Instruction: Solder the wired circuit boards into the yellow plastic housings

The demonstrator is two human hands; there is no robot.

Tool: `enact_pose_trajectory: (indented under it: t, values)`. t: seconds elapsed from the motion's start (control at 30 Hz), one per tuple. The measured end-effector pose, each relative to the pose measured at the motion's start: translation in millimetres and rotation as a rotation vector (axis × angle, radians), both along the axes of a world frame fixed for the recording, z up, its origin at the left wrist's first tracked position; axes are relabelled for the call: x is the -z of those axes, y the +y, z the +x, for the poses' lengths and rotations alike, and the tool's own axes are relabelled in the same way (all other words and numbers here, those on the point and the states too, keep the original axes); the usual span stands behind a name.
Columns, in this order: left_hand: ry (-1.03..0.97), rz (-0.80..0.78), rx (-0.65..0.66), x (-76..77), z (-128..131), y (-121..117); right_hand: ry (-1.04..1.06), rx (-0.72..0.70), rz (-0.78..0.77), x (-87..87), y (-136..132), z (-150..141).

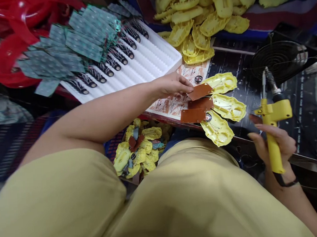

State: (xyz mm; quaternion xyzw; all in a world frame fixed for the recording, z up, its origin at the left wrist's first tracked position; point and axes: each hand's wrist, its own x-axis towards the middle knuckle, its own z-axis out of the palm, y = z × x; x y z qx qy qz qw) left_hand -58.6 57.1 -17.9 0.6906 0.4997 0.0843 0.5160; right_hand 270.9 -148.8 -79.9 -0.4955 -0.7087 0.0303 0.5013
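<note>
My left hand (175,85) pinches a brown circuit board (200,91) by its left corner. This board overlaps a yellow plastic shell half (227,82), and thin wires run between them. Just below are a second brown board (202,103) and a third one (192,115), beside a middle shell (231,107) and a front shell (218,131). A small round speaker (198,79) lies near my left fingertips; another speaker (208,117) sits by the front shell. My right hand (279,139) grips a yellow soldering gun (274,136), its metal tip pointing up and away from the boards.
A white foam tray (155,61) at the left bears several green circuit boards (86,35) with wired speakers. Yellow shells (211,20) are heaped at the back. A black fan (278,61) stands behind the soldering gun. Below the table edge is a pile of shells (140,151).
</note>
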Motion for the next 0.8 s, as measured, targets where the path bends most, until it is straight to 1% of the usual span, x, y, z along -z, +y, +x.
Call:
enact_pose_trajectory:
  t: [0.1, 0.2, 0.27, 0.33, 0.43, 0.5, 0.57, 0.63, 0.7, 0.8]
  values:
    - [0.006, -0.066, 0.047, 0.9, -12, -6, -0.084, -0.228, -0.054, 2.1, 2, -7]
    - [0.004, -0.074, 0.155, 6.2, -16, -17, -0.186, -0.290, -0.093, 6.9, 3, -19]
    - [0.000, -0.049, 0.231, 9.6, -15, -23, -0.238, -0.289, -0.073, 12.1, 4, -27]
    - [0.034, -0.032, 0.272, 11.2, -11, -28, -0.271, -0.270, -0.053, 16.7, 5, -33]
    - [0.175, 0.032, 0.267, 9.9, -3, -31, -0.272, -0.215, -0.014, 18.1, 7, -37]
    - [0.252, 0.138, 0.264, 7.6, 3, -32, -0.264, -0.175, 0.021, 16.1, 10, -35]
    - [0.294, 0.245, 0.264, 5.0, 9, -30, -0.280, -0.136, 0.049, 14.4, 12, -32]
    - [0.309, 0.292, 0.252, 1.9, 14, -30, -0.298, -0.113, 0.052, 15.5, 14, -28]
    - [0.285, 0.278, 0.223, -2.4, 19, -32, -0.282, -0.120, 0.049, 20.0, 15, -22]
    - [0.193, 0.174, 0.159, -10.0, 28, -41, -0.234, -0.093, 0.050, 30.8, 18, -10]
